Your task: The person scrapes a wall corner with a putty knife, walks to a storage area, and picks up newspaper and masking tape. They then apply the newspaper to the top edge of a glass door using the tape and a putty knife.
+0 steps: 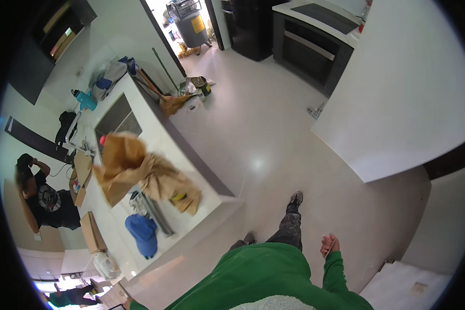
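Observation:
My right hand (329, 245) hangs beside my body over the floor, in a green sleeve, with its fingers curled in. A thin pale sliver shows at the fingers, too small to name. At the lower left edge a little of my left hand (127, 301) shows past the green sleeve, close to a brown cardboard piece (117, 294); its fingers are mostly hidden. On the white counter (201, 181) ahead to the left lie a crumpled brown paper bag (120, 160), a blue cap (141, 235) and a long grey metal bar (159, 217).
A sink (120, 121) and a teal bottle (85, 99) are farther along the counter. Beyond its left side stands a person (49, 199) in a dark shirt. Cans (201, 85) sit on the floor by the counter's far end. A large white panel (403, 103) rises at right, near an oven (310, 51).

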Demonstrator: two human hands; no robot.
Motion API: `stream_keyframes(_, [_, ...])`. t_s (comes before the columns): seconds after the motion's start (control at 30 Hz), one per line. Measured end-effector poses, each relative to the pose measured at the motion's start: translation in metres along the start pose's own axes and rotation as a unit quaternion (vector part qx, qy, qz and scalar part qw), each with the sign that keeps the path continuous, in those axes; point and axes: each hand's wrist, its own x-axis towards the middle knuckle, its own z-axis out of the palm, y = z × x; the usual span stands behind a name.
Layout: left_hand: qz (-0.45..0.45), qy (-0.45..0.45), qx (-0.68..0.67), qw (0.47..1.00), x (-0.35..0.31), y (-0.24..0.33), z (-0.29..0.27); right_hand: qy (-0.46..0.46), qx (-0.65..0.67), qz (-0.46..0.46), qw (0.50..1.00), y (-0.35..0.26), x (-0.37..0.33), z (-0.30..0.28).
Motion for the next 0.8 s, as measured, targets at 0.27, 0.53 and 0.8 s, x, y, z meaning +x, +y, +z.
stream_keyframes(0.27, [0.153, -0.255, -0.120, 0.947, -0.273, 0.262, -0.081, -0.058, -0.102, -0.040, 0.992, -0.283, 0.127, 0.169])
stream_keyframes(0.53, [0.088, -0.659, -0.188, 0.723, -0.489, 0.478, -0.113, -0.219, -0.263, -0.076, 0.937, -0.491, 0.182, 0.538])
stream_keyframes(0.8, [0.089, -0.721, -0.131, 0.674, -0.551, 0.672, -0.074, -0.216, -0.287, 0.021, 0.933, -0.575, 0.279, 0.707])
